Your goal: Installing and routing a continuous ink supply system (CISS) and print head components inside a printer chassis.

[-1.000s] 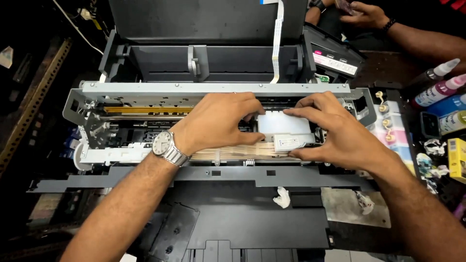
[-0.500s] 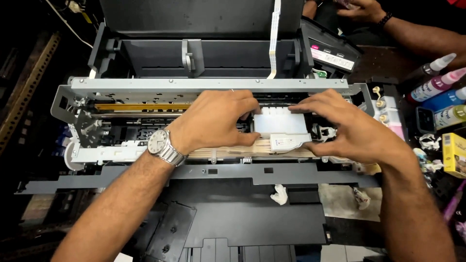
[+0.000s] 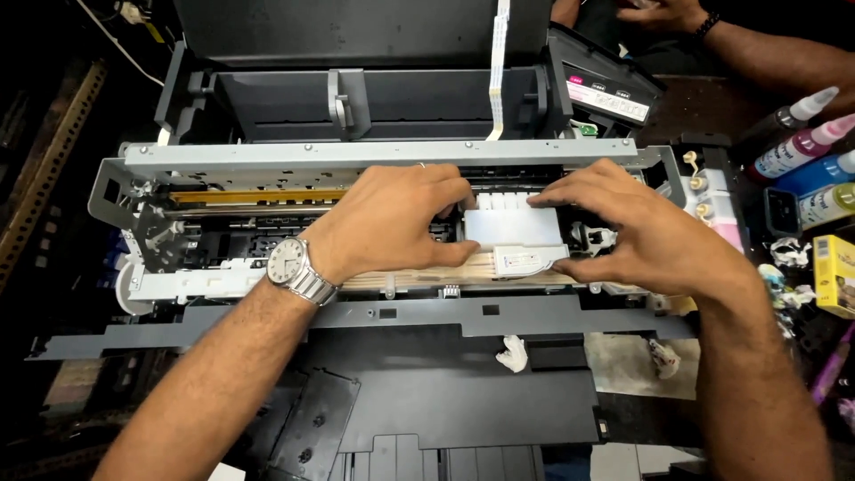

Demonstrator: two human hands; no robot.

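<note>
The left hand (image 3: 392, 223) pinches the nine o'clock edge of the pale grey plastic print-head carriage (image 3: 514, 233); the right hand (image 3: 646, 233) clamps its three o'clock side. Mid-rail inside the opened dark grey printer (image 3: 374, 156), it looks light, rigid, yet delicate; grip the casing, not the beige ribbon tubes (image 3: 419, 278).

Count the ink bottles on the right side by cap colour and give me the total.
White cap: 1, ink bottle
Pink cap: 1, ink bottle
Blue cap: 1, ink bottle
Cap cut off by the frame edge: 1, ink bottle
Total: 4 bottles in view
</note>
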